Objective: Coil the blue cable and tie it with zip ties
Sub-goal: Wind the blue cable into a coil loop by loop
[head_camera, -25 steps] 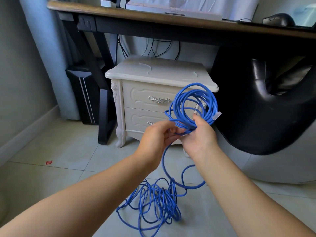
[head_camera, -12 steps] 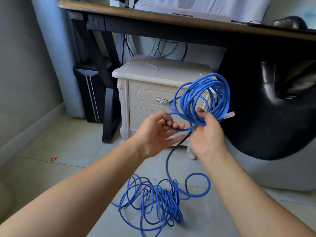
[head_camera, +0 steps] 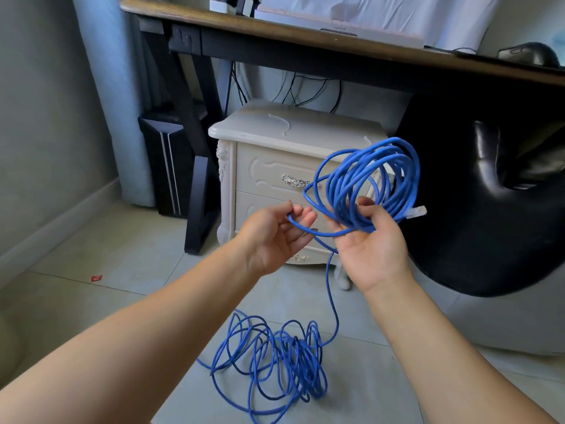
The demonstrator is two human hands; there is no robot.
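**Coiling part done**

Nearest us, on the pale tiled floor (head_camera: pixel 91 316), the unwound share of the long blue plastic-jacketed cable (head_camera: pixel 275 362) lies in a loose tangle. One strand rises from it to our hands.

Left hand (head_camera: pixel 275 237): palm up, fingers curled narrow round that single strand. It crosses the fingertips (head_camera: pixel 301 214) and runs over to the right.

Right hand (head_camera: pixel 370 249): palm up, fingers (head_camera: pixel 363 203) curled round the wound coil (head_camera: pixel 373 179) of many turns. The bundle lies across the base of the fingers and stands up above the palm. A clear plastic plug (head_camera: pixel 416 212) sticks out of the coil just beside this hand.

Behind the hands we note a cream carved two-drawer nightstand (head_camera: pixel 269 139), and beyond it a dark wooden desk (head_camera: pixel 305 35).
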